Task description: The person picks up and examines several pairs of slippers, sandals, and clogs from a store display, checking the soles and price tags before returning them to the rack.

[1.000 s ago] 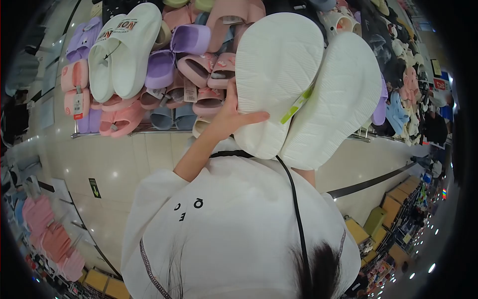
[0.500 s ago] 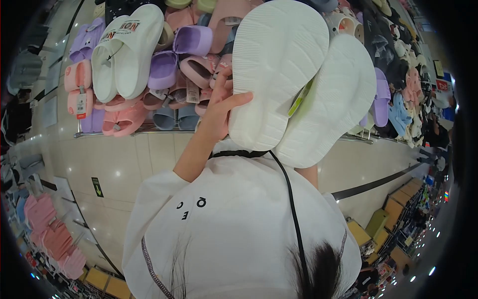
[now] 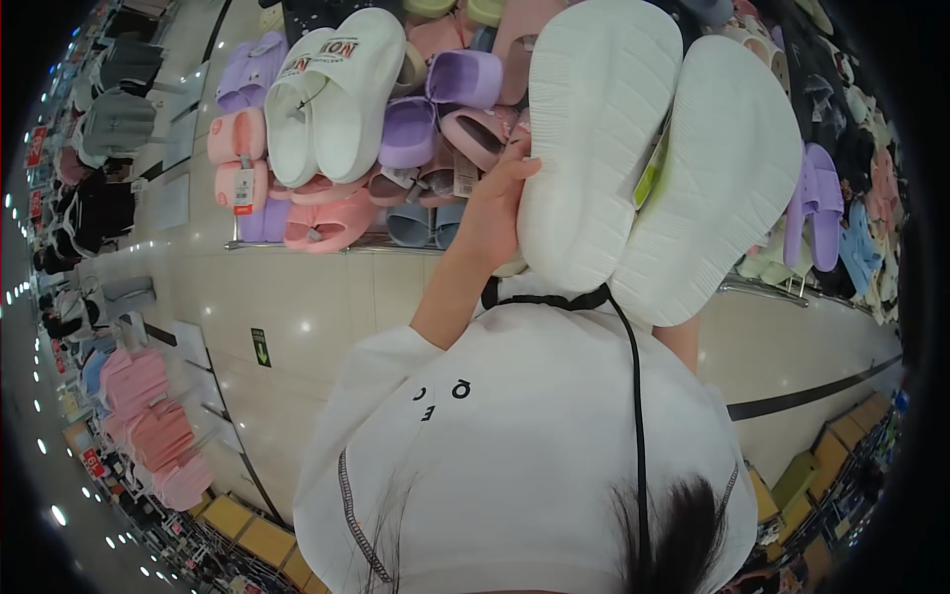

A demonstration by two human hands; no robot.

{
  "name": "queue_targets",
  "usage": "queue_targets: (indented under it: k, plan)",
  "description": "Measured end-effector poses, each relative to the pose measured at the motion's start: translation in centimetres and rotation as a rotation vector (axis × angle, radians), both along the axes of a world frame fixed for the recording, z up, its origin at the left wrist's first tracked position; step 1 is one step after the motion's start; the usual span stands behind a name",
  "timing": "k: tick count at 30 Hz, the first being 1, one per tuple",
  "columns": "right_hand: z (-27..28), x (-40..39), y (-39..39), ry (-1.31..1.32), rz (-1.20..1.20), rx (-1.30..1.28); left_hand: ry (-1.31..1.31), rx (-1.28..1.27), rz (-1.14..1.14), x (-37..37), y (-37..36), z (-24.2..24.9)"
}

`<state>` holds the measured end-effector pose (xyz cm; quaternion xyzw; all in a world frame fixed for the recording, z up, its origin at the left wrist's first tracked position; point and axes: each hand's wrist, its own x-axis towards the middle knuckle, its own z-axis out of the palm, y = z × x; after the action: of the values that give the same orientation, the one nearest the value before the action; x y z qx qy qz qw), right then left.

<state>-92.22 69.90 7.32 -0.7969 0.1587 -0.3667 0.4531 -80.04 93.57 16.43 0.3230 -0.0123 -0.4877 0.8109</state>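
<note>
A pair of white slippers is held up in front of me, soles facing me. My left hand grips the edge of the left slipper, its thumb on the sole's rim and its other fingers partly hidden behind. A green and white tag shows between the two slippers. Of my right arm only part of the forearm appears below the right slipper; the hand itself is hidden behind it. Just left of my left hand lie pink slippers and purple slippers.
A display rack with a metal rail carries many slippers, among them a white lettered pair, and purple clogs at the right. Pink clothes hang at the left. A green arrow sign marks the tiled floor.
The view has turned, so the rack, the slippers and my body sit further right in the picture. My left hand keeps its grip on the white slippers.
</note>
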Motion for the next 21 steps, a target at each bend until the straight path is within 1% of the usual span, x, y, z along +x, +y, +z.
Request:
queue_targets:
  k: [1, 3, 4, 5, 7, 8, 9, 12, 13, 14, 15, 16, 17, 19, 20, 21]
  plan:
    - [0.3, 0.2, 0.0, -0.001, -0.001, -0.014, -0.007, 0.008, 0.000, 0.0, 0.0, -0.1]
    - [0.8, 0.3, 0.0, 0.003, -0.004, -0.045, -0.253, 0.196, -0.007, 0.0, -0.1, -0.4]
    - [1.0, 0.3, 0.3, 0.005, -0.005, -0.052, -0.397, 0.351, 0.054, 0.1, 0.3, -1.3]
    - [1.4, 0.3, 0.4, 0.007, -0.006, -0.068, -0.400, 0.357, 0.054, 0.2, 0.5, -1.6]
    - [2.4, 0.9, 0.3, 0.009, -0.006, -0.104, -0.327, 0.332, 0.044, 0.3, 0.6, -2.0]
    - [6.8, 2.0, 4.4, -0.095, -0.128, 0.387, -0.335, 0.325, 0.034, 0.3, 0.5, -2.8]
    - [6.8, 2.3, 4.5, -0.093, -0.111, 0.237, -0.338, 0.328, 0.037, 0.0, 0.2, -2.8]
    - [6.2, 3.3, 5.1, -0.063, -0.131, 0.234, -0.242, 0.288, -0.079, -1.1, -0.8, -1.4]
    - [6.1, 3.6, 5.5, -0.035, -0.133, 0.296, -0.245, 0.293, -0.076, -1.6, -1.2, -1.5]
    - [6.0, 3.9, 6.0, -0.006, -0.136, 0.357, -0.335, 0.233, -0.103, -2.2, -1.7, -1.6]
    - [6.1, 4.1, 6.7, -0.008, -0.133, 0.361, -0.425, 0.173, -0.130, -2.8, -2.3, -1.8]
    - [6.2, 4.4, 7.4, -0.057, -0.122, 0.391, -0.535, 0.189, -0.018, -3.5, -2.7, -1.4]
    - [6.2, 4.5, 7.7, -0.105, -0.111, 0.419, -0.535, 0.191, -0.016, -3.3, -2.7, -1.4]
    - [5.8, 4.3, 7.2, -0.059, -0.091, 0.396, -0.631, 0.318, -0.023, -2.5, -2.8, -1.6]
    - [5.9, 4.2, 7.1, -0.052, -0.058, 0.478, -0.629, 0.322, -0.020, -2.1, -2.9, -1.9]
    - [6.1, 4.1, 7.0, -0.044, -0.027, 0.560, -0.521, 0.323, -0.001, -1.7, -2.9, -2.3]
